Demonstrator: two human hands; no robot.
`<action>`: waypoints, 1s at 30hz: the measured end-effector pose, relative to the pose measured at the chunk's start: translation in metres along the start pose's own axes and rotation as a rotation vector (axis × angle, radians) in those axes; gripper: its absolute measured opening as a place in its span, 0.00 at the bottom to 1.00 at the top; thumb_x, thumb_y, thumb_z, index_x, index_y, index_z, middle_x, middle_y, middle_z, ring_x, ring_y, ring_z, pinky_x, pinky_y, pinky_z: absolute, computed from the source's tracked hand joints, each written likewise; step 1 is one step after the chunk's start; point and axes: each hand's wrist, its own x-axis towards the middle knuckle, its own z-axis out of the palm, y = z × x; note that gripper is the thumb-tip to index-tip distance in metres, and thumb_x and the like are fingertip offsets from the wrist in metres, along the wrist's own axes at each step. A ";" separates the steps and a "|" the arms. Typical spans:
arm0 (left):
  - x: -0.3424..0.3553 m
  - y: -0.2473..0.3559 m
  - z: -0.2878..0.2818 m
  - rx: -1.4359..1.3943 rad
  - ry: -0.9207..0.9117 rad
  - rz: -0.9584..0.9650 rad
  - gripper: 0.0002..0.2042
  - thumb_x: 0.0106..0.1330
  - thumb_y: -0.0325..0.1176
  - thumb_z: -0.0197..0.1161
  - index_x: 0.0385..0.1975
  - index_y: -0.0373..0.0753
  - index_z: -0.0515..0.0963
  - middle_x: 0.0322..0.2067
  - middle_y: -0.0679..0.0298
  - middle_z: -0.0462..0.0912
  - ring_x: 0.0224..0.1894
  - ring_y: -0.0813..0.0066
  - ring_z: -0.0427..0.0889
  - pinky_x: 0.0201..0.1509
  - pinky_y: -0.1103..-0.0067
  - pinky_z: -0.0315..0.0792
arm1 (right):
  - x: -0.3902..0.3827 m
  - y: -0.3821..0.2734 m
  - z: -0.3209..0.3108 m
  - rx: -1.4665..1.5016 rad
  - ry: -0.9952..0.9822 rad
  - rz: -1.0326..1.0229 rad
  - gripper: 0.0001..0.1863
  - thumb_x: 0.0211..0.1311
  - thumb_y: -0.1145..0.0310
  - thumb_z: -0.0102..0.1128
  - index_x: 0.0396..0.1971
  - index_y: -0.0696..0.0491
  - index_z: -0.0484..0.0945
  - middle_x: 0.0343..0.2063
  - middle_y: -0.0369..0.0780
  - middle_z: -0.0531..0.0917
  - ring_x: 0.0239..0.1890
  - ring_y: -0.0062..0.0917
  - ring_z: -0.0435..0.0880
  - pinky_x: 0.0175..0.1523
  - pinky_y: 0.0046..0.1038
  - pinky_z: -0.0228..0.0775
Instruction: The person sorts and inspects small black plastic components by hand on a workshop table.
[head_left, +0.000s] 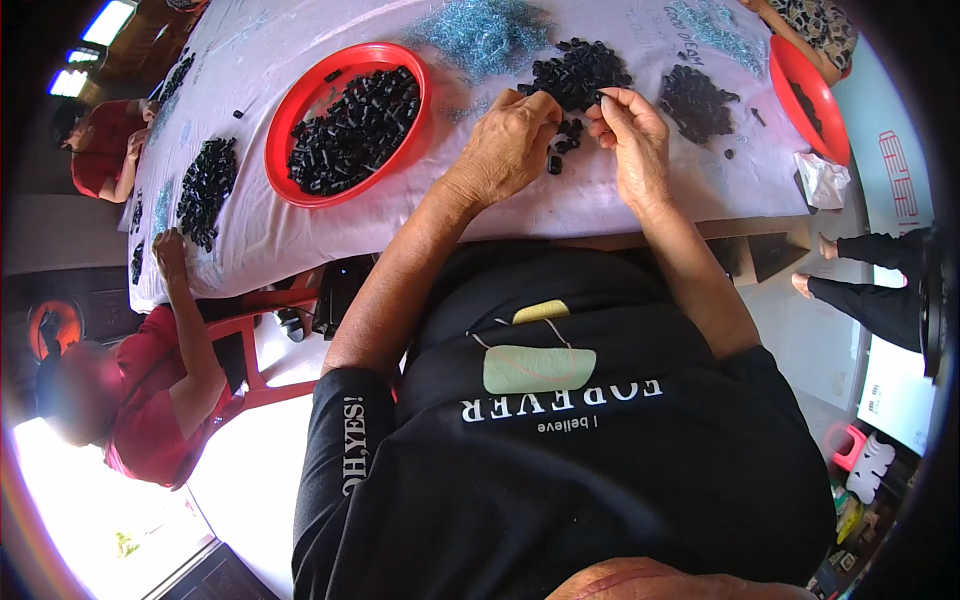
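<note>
My left hand (512, 142) is closed, fingers curled inward at the near edge of a pile of small black cylindrical parts (578, 72); its fingertips are hidden, so what they hold does not show. Just to the right, my right hand (637, 142) pinches a small black piece (601, 97) between thumb and forefinger. Between the hands, several loose black parts (556, 163) lie on the cloth. Beyond my left hand spreads a heap of small clear-blue pieces (482, 38). A second, flatter pile of black pieces (697, 103) sits right of my right hand.
A red basin (276, 150) of black parts stands to the left on the pale cloth (400, 222); another red basin (838, 140) is at the right edge. A crumpled white bag (824, 182) lies beside it. Co-workers in red (150, 395) sit at the left, near another black pile (207, 190).
</note>
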 end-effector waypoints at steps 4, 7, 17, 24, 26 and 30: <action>-0.001 0.000 -0.001 0.023 -0.029 -0.003 0.04 0.63 0.26 0.57 0.35 0.37 0.74 0.32 0.55 0.82 0.43 0.52 0.78 0.47 0.64 0.73 | 0.000 0.001 0.000 -0.003 -0.010 0.018 0.11 0.69 0.67 0.57 0.46 0.56 0.77 0.33 0.36 0.83 0.29 0.14 0.77 0.33 0.15 0.65; 0.000 0.000 -0.003 0.029 -0.018 0.013 0.04 0.63 0.27 0.57 0.35 0.37 0.74 0.32 0.55 0.82 0.43 0.52 0.78 0.47 0.64 0.73 | 0.000 0.001 0.000 0.004 -0.010 0.019 0.11 0.69 0.67 0.57 0.46 0.56 0.77 0.33 0.36 0.83 0.29 0.14 0.77 0.33 0.15 0.65; 0.002 0.002 -0.006 0.021 -0.041 -0.062 0.06 0.64 0.26 0.58 0.39 0.36 0.76 0.35 0.54 0.82 0.43 0.55 0.81 0.46 0.67 0.76 | -0.001 -0.001 0.001 -0.016 -0.029 0.057 0.10 0.69 0.67 0.57 0.45 0.55 0.78 0.32 0.35 0.83 0.29 0.12 0.77 0.34 0.14 0.65; 0.006 0.012 -0.010 -0.242 0.122 -0.164 0.05 0.61 0.26 0.60 0.35 0.35 0.77 0.30 0.55 0.84 0.33 0.58 0.85 0.38 0.71 0.77 | -0.004 -0.001 0.004 -0.037 -0.154 0.078 0.09 0.69 0.68 0.56 0.45 0.54 0.78 0.32 0.34 0.83 0.28 0.12 0.77 0.34 0.15 0.66; 0.007 0.013 -0.011 -0.254 0.126 -0.192 0.05 0.61 0.26 0.60 0.36 0.35 0.78 0.30 0.55 0.85 0.33 0.59 0.86 0.38 0.72 0.78 | -0.006 -0.005 0.006 -0.081 -0.202 0.065 0.09 0.69 0.68 0.56 0.45 0.54 0.78 0.31 0.34 0.83 0.29 0.12 0.77 0.34 0.15 0.66; 0.007 0.011 -0.012 -0.276 0.129 -0.239 0.06 0.62 0.27 0.61 0.37 0.35 0.78 0.31 0.56 0.86 0.33 0.63 0.86 0.37 0.73 0.78 | -0.007 -0.004 0.007 -0.080 -0.249 0.055 0.09 0.69 0.68 0.56 0.45 0.54 0.78 0.31 0.33 0.82 0.29 0.13 0.77 0.35 0.15 0.66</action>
